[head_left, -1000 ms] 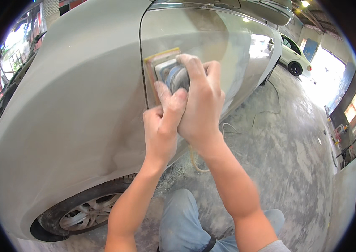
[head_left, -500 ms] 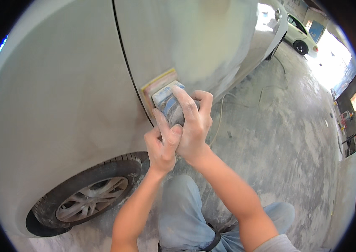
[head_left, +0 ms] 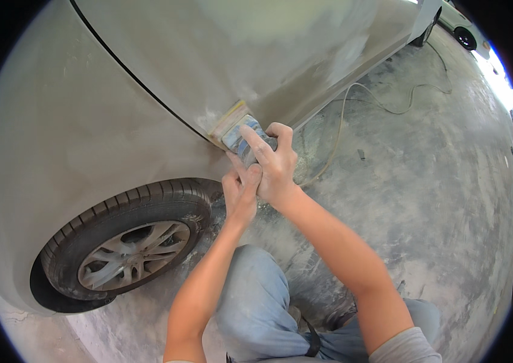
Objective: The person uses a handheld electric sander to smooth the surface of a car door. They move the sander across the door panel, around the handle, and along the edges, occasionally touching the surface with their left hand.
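Observation:
A dusty blue-and-grey sander (head_left: 232,138) with a flat rectangular pad lies against the lower part of the car's door panel (head_left: 178,54), just right of the dark door gap. My right hand (head_left: 277,166) is closed over the sander's body, index finger stretched along its top. From below, my left hand (head_left: 242,187) grips its near end, the thumb next to my right palm. White dust coats the fingers of both hands. The panel has a pale yellowish patch higher up and cloudy sanded areas around it. The sander's underside is hidden against the panel.
Below left of my hands is the car's wheel (head_left: 132,257), tyre and spoked rim showing. A thin pale hose (head_left: 342,118) trails over the dusty concrete floor (head_left: 413,199). Another car (head_left: 465,36) stands at the far right. My bent knee (head_left: 250,287) is beneath my arms.
The sander, with both hands on it, has moved lower on the door panel. The view has tilted and shifted, showing more of the wheel and the hose.

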Action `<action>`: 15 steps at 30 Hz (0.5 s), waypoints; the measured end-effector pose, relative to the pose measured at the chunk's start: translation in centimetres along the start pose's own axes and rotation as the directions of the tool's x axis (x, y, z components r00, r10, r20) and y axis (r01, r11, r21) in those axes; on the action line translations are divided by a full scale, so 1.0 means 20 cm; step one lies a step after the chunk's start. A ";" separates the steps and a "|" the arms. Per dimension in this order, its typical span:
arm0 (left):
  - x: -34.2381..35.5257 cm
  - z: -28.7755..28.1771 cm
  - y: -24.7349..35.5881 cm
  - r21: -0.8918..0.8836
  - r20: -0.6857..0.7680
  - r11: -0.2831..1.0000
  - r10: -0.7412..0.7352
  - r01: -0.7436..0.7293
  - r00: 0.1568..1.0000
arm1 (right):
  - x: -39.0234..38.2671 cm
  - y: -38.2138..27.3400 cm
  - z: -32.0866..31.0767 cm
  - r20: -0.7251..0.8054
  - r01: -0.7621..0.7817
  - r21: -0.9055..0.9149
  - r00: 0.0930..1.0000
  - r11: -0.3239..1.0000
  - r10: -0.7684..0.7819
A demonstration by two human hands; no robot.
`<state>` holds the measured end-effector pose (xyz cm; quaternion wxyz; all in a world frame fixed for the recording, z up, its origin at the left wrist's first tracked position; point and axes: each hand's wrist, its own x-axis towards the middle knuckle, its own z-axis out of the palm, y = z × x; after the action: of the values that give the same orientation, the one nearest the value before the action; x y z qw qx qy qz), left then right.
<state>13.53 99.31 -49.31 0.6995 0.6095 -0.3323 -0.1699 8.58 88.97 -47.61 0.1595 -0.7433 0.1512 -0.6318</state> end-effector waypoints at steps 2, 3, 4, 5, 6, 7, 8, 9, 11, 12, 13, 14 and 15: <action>-0.01 0.01 -0.01 0.065 0.019 0.997 -0.031 0.030 0.999 | -0.01 0.00 -0.01 0.008 -0.029 0.004 1.000 1.000 0.029; -0.01 0.01 0.01 0.086 0.005 0.995 -0.043 0.043 0.999 | 0.01 -0.01 -0.01 -0.062 -0.007 0.030 0.998 1.000 0.009; 0.00 0.00 0.04 0.130 0.009 0.985 -0.113 0.111 0.994 | 0.03 -0.03 -0.01 -0.012 -0.046 0.039 0.999 0.998 0.046; 0.00 -0.02 0.08 0.098 -0.036 0.995 -0.014 0.018 0.999 | 0.05 -0.05 -0.01 -0.036 -0.058 0.069 0.997 0.996 0.061; 0.01 -0.05 0.12 0.130 0.023 0.991 0.023 -0.026 0.999 | 0.08 -0.08 0.01 -0.055 -0.068 0.103 0.996 0.992 0.074; 0.01 -0.08 0.17 0.185 0.064 0.982 0.012 -0.024 0.998 | 0.10 -0.10 0.01 -0.019 -0.104 0.093 0.994 0.990 0.106; 0.02 -0.11 0.20 0.173 0.047 0.984 0.040 -0.047 0.998 | 0.12 -0.12 0.02 -0.059 -0.063 0.119 0.996 0.991 0.071; 0.02 -0.12 0.21 0.170 0.120 0.984 0.039 -0.059 0.992 | 0.13 -0.13 0.03 -0.069 -0.044 0.139 0.996 0.989 0.054; 0.03 -0.11 0.19 0.063 0.067 0.990 0.124 -0.128 0.990 | 0.13 -0.12 0.04 -0.033 -0.041 0.162 0.998 0.986 0.047; 0.03 -0.09 0.16 0.069 0.057 0.991 0.114 -0.118 0.992 | 0.12 -0.09 0.04 -0.100 -0.027 0.166 0.994 0.986 0.044; 0.03 -0.06 0.13 0.078 0.042 0.991 0.106 -0.109 0.993 | 0.10 -0.07 0.04 -0.103 -0.052 0.169 0.992 0.984 0.070; 0.03 -0.03 0.09 0.110 0.028 0.990 0.088 -0.091 0.996 | 0.08 -0.04 0.04 -0.115 -0.070 0.180 0.989 0.981 0.092; 0.04 0.00 0.06 0.149 0.011 0.987 0.065 -0.065 0.998 | 0.06 0.02 0.04 -0.132 -0.061 0.166 0.988 0.984 0.084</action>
<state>13.88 99.08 -48.02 0.6561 0.6484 -0.3660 -0.1236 9.49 88.12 -46.71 0.2314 -0.6764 0.1370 -0.6856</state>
